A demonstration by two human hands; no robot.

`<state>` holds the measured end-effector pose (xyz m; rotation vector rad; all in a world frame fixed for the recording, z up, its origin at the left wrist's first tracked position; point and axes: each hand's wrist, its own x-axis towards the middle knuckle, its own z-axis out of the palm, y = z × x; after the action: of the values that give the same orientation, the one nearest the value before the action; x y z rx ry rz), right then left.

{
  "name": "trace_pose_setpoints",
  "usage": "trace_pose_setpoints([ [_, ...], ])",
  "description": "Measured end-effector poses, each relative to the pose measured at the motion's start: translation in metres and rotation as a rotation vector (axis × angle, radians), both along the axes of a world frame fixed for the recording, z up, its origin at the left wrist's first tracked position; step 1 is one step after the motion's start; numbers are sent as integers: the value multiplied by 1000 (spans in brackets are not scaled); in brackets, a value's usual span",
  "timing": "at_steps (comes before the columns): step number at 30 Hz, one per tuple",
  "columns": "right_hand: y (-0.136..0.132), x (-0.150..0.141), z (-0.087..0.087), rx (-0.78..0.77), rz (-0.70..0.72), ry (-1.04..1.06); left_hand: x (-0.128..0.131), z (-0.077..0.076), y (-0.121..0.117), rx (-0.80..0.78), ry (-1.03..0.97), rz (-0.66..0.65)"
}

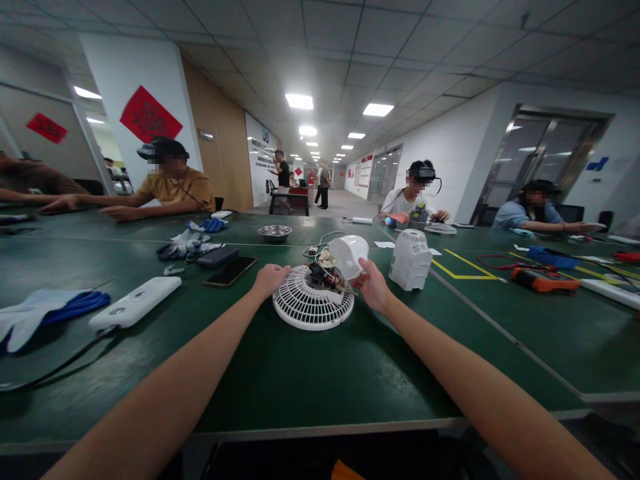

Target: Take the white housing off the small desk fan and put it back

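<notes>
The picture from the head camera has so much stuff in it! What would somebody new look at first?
Probably the round white fan grille in the middle of the green table, with the left hand at its edge and the right hand holding a smooth white cover above its right side. Next, perhaps, the big red diamond on the pale pillar at the back left.

white fan grille (313, 313) | flat on green table (280, 393) | motor (320, 275) exposed on top | white cover (350, 255) tilted
</notes>
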<state>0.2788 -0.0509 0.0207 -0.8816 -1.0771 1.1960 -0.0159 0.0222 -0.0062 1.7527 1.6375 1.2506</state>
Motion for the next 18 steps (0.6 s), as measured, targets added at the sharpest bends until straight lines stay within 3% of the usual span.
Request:
trace_pose_setpoints([
  [5,-5,-10,-2,142,-31,-148,11,13,-11,188,18,-12],
  [12,-23,-15,7,397,-40,-529,33,28,-32,163,-224,-371],
  [18,-29,-21,12,533,-84,-784,39,44,-64,96,-253,-519],
])
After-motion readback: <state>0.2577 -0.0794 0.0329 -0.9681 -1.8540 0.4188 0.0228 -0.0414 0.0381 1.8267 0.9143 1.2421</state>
